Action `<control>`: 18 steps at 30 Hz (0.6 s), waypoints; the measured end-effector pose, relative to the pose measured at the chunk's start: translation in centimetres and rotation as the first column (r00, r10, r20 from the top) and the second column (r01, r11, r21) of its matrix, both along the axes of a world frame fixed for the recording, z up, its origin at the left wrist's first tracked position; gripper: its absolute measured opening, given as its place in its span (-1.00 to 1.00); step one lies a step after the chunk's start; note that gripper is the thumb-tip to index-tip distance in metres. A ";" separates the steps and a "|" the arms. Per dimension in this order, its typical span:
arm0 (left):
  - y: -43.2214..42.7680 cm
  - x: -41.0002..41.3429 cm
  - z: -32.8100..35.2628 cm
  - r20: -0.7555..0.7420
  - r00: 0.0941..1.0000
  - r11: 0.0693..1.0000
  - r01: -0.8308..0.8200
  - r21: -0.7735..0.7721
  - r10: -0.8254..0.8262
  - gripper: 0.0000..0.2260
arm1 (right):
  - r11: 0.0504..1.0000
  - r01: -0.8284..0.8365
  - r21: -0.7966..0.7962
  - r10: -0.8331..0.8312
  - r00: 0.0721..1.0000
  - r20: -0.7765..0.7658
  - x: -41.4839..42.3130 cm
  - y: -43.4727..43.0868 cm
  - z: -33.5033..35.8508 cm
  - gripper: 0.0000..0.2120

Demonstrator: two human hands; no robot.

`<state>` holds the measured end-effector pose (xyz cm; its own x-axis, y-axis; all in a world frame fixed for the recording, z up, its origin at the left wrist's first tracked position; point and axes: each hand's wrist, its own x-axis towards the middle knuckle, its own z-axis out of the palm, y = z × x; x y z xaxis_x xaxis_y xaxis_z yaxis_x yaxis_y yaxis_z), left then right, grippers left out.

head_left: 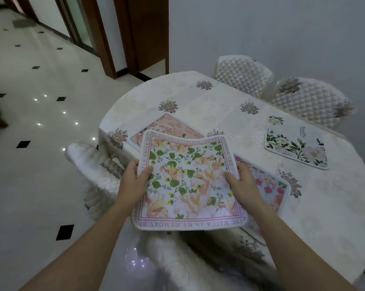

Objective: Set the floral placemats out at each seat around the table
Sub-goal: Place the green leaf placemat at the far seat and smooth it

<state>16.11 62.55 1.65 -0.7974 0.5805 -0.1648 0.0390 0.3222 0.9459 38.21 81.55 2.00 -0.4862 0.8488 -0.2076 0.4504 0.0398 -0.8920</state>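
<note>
I hold a square floral placemat (pixel 188 181) with a pink lettered border above the near edge of the table (pixel 219 97). My left hand (pixel 133 181) grips its left edge and my right hand (pixel 243 185) grips its right edge. Partly hidden beneath it, a pale pink floral placemat (pixel 173 128) lies on the table's left side. A mat with bright pink flowers (pixel 269 187) lies under my right hand. A white placemat with green leaves (pixel 295 141) lies at the right, in front of the far chairs.
The oval table wears a cream cloth with embroidered flower motifs. Two quilted chairs (pixel 242 76) (pixel 311 101) stand at the far right, and fluffy white chair covers (pixel 93 162) at the near left. Glossy tiled floor (pixel 41 106) spreads left; wooden door frames (pixel 148 34) stand behind.
</note>
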 end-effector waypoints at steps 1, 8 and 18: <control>-1.7 -1.1 0.2 0.005 1.000 1.000 -0.002 0.009 0.002 -0.93 | 1.000 -0.003 0.009 0.003 1.000 0.009 -1.3 -1.6 0.2 -0.82; -11.7 -8.2 1.4 0.038 0.998 0.998 -0.042 0.040 0.041 -0.90 | 0.998 -0.056 0.006 0.056 0.998 -0.013 -8.9 -10.3 2.0 -0.85; -16.4 -16.6 2.6 0.036 0.996 0.996 -0.080 0.048 0.079 -0.91 | 0.997 -0.071 -0.012 0.071 0.996 -0.055 -18.3 -13.8 1.4 -0.79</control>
